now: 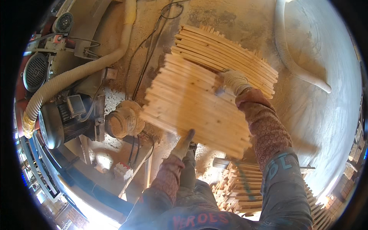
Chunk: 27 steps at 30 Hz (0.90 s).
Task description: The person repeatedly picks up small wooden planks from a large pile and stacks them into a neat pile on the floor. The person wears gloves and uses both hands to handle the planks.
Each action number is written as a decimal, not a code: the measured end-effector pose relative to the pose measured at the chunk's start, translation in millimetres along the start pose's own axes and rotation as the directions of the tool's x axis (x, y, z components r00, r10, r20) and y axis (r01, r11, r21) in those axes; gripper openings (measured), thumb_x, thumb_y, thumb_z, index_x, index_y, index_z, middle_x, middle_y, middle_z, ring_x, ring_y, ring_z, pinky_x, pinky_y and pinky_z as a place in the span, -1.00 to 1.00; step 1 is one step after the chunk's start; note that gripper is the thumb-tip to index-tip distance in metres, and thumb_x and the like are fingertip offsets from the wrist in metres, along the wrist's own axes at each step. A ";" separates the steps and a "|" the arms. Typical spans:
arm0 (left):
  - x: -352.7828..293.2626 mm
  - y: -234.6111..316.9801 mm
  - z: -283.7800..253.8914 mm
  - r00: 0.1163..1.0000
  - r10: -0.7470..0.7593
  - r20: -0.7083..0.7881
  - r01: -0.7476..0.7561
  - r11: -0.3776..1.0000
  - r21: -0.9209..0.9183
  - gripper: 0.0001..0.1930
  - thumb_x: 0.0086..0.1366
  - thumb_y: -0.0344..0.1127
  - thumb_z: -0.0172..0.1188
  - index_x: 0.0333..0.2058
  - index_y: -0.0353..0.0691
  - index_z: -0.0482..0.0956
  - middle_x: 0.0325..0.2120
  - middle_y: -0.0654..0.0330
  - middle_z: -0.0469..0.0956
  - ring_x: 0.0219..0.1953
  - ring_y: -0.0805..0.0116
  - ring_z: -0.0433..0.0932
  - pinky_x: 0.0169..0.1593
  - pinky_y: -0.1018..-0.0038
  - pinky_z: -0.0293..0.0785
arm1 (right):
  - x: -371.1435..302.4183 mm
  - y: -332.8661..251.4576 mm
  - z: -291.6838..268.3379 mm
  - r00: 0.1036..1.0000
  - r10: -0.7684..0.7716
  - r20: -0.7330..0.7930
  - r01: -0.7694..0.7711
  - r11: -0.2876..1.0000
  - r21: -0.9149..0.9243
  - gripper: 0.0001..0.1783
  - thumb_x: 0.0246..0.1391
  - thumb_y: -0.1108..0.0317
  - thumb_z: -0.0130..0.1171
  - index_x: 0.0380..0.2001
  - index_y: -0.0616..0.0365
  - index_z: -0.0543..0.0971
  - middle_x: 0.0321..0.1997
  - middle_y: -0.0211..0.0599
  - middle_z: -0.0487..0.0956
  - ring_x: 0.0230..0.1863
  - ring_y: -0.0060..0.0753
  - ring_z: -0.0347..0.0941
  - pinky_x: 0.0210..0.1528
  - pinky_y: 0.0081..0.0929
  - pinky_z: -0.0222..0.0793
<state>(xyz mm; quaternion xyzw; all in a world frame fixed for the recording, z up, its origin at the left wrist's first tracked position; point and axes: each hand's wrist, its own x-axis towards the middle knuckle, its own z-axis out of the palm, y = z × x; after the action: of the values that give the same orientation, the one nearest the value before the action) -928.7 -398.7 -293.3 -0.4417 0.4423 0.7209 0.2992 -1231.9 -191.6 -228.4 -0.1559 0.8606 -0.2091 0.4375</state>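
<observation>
A wide layer of pale wooden strips [195,99], laid edge to edge with uneven ends, is slightly blurred in front of me. My left hand [183,145], in a light glove with a dark thumb tip, grips its near edge; the thumb lies at the top and the other fingers are hidden underneath. At the far right edge, my right hand [234,82], also gloved, curls around the strips. Just beyond lies another stack of wooden strips [222,51], partly covered by the layer.
At left stand a machine with an electric motor [63,120] and a ribbed hose [80,73]. Cables [147,53] run over the dusty floor. Another hose [285,48] hangs at the far right. More strips are piled [239,188] near my right side.
</observation>
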 end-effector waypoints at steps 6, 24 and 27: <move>50.6 15.8 -18.0 0.993 -0.109 0.040 0.080 0.897 0.435 -0.29 0.15 0.53 0.28 -0.33 -0.14 0.64 -0.66 0.29 0.53 -0.65 0.46 0.51 -0.56 0.52 0.42 | -1.0 -5.3 31.9 0.923 0.024 -0.385 -0.162 0.929 -0.332 -0.30 0.19 -0.09 0.31 0.29 0.05 0.49 0.32 -0.34 0.51 0.28 -0.07 0.49 0.07 -0.03 0.61; 22.7 1.5 58.7 0.999 -0.035 0.016 0.038 0.950 -0.309 -0.01 0.23 0.49 0.22 0.33 -0.22 0.26 0.08 0.00 0.55 0.04 0.13 0.63 -0.07 0.15 0.74 | 84.3 96.4 -77.7 0.786 0.321 -0.527 -0.432 0.897 -0.097 -0.04 0.08 -0.60 0.06 0.30 -0.12 0.49 0.29 -0.11 0.55 0.40 0.02 0.37 0.47 0.21 0.14; 18.3 10.0 78.7 0.999 -0.012 0.042 0.029 0.903 -0.429 -0.02 0.23 0.45 0.26 0.31 -0.27 0.26 0.07 -0.03 0.54 0.04 0.12 0.63 -0.05 0.13 0.75 | 87.7 90.8 -100.7 0.836 0.285 -0.468 -0.374 0.921 -0.108 -0.05 0.09 -0.61 0.02 0.27 -0.10 0.51 0.30 -0.11 0.53 0.41 0.01 0.34 0.49 0.20 0.09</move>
<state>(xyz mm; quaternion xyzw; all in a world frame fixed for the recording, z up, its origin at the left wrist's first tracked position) -974.0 -331.3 -288.8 -0.4873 0.2622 0.8060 0.2104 -1371.9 -130.2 -280.5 0.0051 0.9673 -0.0751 0.2420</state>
